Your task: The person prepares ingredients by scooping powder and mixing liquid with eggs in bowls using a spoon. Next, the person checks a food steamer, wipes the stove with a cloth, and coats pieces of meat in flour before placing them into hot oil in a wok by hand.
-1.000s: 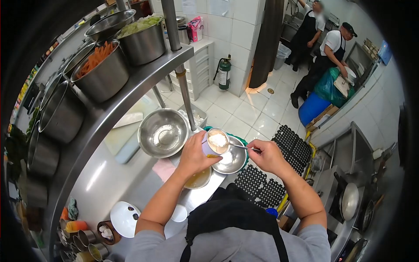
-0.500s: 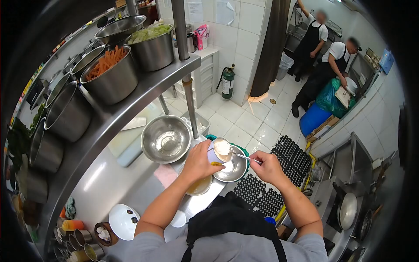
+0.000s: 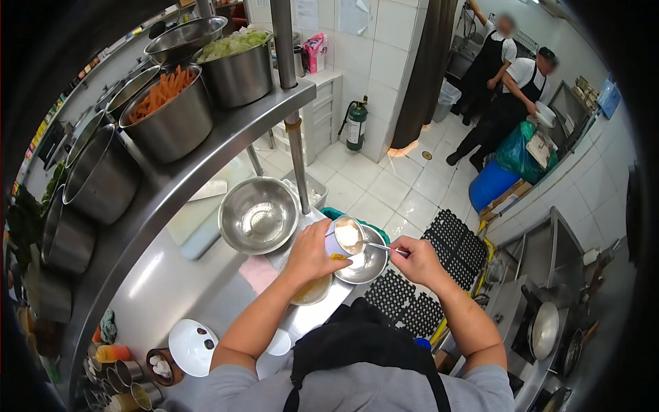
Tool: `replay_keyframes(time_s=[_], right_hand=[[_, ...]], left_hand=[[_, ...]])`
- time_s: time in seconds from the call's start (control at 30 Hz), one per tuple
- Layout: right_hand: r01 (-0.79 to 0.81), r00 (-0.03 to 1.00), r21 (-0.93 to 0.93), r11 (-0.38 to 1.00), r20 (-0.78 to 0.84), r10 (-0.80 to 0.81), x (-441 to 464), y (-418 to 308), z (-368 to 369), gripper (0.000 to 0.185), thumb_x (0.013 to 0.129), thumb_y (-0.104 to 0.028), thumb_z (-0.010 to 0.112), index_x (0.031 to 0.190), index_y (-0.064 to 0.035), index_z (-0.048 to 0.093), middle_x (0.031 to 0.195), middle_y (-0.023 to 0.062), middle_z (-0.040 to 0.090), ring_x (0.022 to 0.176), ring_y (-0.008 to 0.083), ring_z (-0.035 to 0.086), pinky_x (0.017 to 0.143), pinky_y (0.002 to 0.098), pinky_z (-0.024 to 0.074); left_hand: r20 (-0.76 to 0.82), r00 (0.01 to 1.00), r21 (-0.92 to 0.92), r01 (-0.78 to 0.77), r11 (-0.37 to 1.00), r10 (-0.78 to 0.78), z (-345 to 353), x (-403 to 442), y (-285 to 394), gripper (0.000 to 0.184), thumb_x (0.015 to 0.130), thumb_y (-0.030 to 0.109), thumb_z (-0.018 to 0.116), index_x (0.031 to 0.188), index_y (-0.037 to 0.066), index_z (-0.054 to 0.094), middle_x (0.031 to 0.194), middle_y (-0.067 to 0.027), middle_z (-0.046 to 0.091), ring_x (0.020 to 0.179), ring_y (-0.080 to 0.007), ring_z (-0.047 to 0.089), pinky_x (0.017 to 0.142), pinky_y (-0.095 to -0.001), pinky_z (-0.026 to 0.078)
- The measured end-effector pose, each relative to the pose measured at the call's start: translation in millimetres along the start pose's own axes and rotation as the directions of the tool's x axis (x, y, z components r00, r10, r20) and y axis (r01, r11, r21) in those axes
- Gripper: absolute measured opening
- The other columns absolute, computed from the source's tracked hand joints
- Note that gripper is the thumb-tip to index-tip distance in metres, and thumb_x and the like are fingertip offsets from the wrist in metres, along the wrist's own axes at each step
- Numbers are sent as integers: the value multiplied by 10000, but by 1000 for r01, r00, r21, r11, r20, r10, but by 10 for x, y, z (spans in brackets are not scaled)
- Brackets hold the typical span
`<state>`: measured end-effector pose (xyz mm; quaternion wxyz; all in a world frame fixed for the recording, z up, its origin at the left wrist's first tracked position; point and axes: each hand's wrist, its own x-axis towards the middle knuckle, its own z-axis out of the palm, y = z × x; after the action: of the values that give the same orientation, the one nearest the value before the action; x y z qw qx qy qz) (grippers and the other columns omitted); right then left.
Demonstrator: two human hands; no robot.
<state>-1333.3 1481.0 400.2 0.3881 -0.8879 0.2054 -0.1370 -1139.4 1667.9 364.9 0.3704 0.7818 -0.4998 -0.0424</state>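
Note:
My left hand (image 3: 309,250) is wrapped round a light tub (image 3: 334,242) with white contents, its mouth tilted toward my right hand. In my right hand (image 3: 416,261) is the handle of a metal spoon (image 3: 379,246); its far end is at the tub's mouth, and the bowl of the spoon is hidden. Beneath them sits a steel mixing bowl (image 3: 362,273). Partly behind my left forearm is another bowl (image 3: 314,292) holding a yellowish liquid. A large steel bowl (image 3: 258,215) stands to the left of my left hand.
A steel shelf (image 3: 206,147) at left carries pots of shredded carrot (image 3: 165,90) and chopped lettuce (image 3: 235,45). A pink cloth (image 3: 258,273) and a white bowl (image 3: 189,350) lie on the counter. Pans (image 3: 546,331) stand at right. Two people work at the back.
My hands stay close to the same place, tub and spoon still held. At the back, one person has straightened somewhat and now holds a white bowl away from the green bag.

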Motion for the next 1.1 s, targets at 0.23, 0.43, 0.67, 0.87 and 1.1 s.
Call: replay_keyframes(time_s=[0.23, 0.43, 0.67, 0.87, 1.1], right_hand=[[34, 999, -18, 999, -10, -34, -11, -42, -43, 154, 831, -149, 653, 902, -21, 698, 700, 159, 673, 615, 248, 682, 586, 337, 530], [-52, 997, 108, 993, 64, 46, -6, 28, -34, 177, 833, -148, 653, 895, 11, 700, 744, 138, 691, 676, 173, 652, 657, 302, 516], [-105, 992, 102, 989, 85, 97, -43, -18, -121, 182, 823, -157, 654, 915, -6, 698, 810, 135, 708, 738, 193, 678, 719, 325, 537], [27, 989, 125, 992, 140, -45, -65, 275, -16, 132, 851, -115, 652, 931, -15, 687, 815, 72, 699, 767, 114, 641, 726, 281, 528], [-26, 980, 171, 985, 200, -9, -76, 274, -45, 179, 831, -170, 650, 938, -31, 688, 801, 79, 695, 734, 151, 638, 682, 309, 516]], left_hand=[[-30, 999, 17, -38, 999, 39, -6, 11, -34, 934, 564, 363, 907, 1299, -7, 466, 1207, -198, 585, 1125, -371, 557, 974, -443, 433], [31, 999, 3, 37, 999, -38, -8, -16, 24, 954, 558, 375, 909, 1308, -12, 463, 1240, -204, 572, 1146, -371, 550, 990, -444, 430], [75, 994, -22, 78, 997, -76, 35, -38, -46, 938, 567, 386, 893, 1300, -21, 472, 1239, -223, 569, 1148, -384, 545, 1003, -440, 429], [64, 997, -77, -48, 996, 53, 108, -56, 13, 894, 541, 373, 921, 1233, -14, 507, 1129, -207, 594, 1049, -394, 584, 905, -452, 478], [68, 996, -94, -50, 994, 56, 117, -34, 101, 849, 541, 341, 923, 1209, -1, 526, 1093, -189, 615, 1035, -369, 602, 905, -434, 483]])
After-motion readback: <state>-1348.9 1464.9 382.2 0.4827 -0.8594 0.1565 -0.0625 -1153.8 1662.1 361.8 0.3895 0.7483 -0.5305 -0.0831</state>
